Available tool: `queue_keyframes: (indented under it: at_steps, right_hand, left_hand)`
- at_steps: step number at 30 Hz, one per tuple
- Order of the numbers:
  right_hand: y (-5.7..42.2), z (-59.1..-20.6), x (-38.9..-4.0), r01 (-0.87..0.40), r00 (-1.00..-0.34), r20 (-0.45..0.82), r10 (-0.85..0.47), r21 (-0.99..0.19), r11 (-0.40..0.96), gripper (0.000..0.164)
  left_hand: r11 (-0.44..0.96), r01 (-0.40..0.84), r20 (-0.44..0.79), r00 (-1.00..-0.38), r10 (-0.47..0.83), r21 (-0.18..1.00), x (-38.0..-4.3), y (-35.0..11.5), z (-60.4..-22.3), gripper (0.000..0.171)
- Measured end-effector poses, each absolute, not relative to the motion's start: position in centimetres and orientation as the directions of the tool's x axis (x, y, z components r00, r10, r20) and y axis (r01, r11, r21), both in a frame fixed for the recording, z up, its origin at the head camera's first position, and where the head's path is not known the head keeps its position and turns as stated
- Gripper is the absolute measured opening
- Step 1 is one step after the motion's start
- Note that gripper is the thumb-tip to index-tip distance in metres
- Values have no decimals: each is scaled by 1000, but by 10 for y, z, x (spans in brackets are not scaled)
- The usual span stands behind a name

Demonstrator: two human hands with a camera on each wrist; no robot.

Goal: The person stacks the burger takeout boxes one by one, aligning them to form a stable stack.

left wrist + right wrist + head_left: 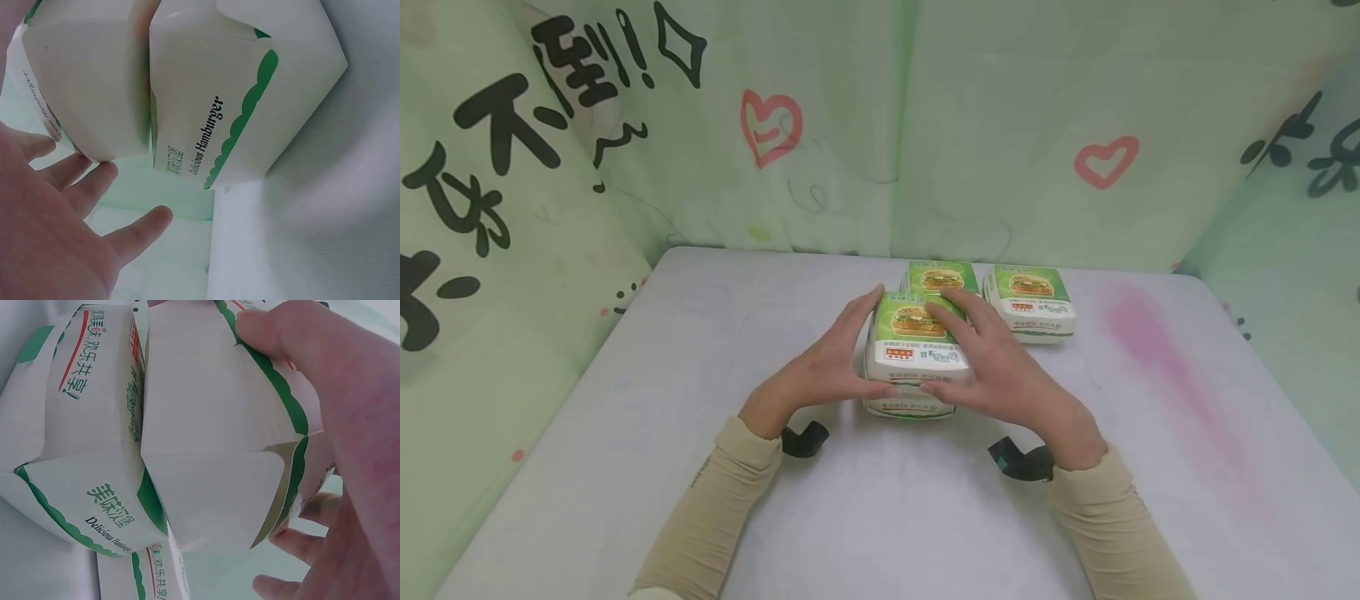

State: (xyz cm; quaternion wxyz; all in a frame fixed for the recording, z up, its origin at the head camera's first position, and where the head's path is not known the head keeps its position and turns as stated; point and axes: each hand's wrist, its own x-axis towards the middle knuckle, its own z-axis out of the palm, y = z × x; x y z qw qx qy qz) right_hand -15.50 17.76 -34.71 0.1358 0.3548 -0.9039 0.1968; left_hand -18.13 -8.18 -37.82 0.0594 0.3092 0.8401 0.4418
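Left grip (827, 367) and right grip (1011, 375), both spread wide, clasp the upper box (913, 333) directly over the lower box (910, 407), lettered "Delicious Hamburger", with a third box (938, 277) behind that, a fourth box (1030, 308) behind-right, and broad counter (662, 375) to its left

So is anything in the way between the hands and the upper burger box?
Nothing I can see: the left hand and right hand both touch the upper box, one on each side. The lower box is underneath, and the back-left box and back-right box are behind, so none gets between.
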Motion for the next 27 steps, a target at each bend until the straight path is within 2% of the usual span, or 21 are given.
queue_keyframes:
  at_steps: [4,9,14,27]
  right_hand:
    - [180,-346,-155,-684,-727,355,-588,-294,668,88]
    - [190,-340,-153,-613,-788,267,-554,-411,675,89]
    - [204,-335,-154,-527,-842,202,-500,-503,685,84]
    - [246,-337,-171,-466,-884,248,-397,-552,692,70]
  left_hand:
    - [398,470,184,-796,577,788,-183,-83,-380,119]
    - [388,482,202,-792,576,786,-185,-83,-381,119]
    - [396,472,193,-799,570,787,-185,-82,-383,120]
    - [411,481,196,-801,566,775,-183,-82,-381,119]
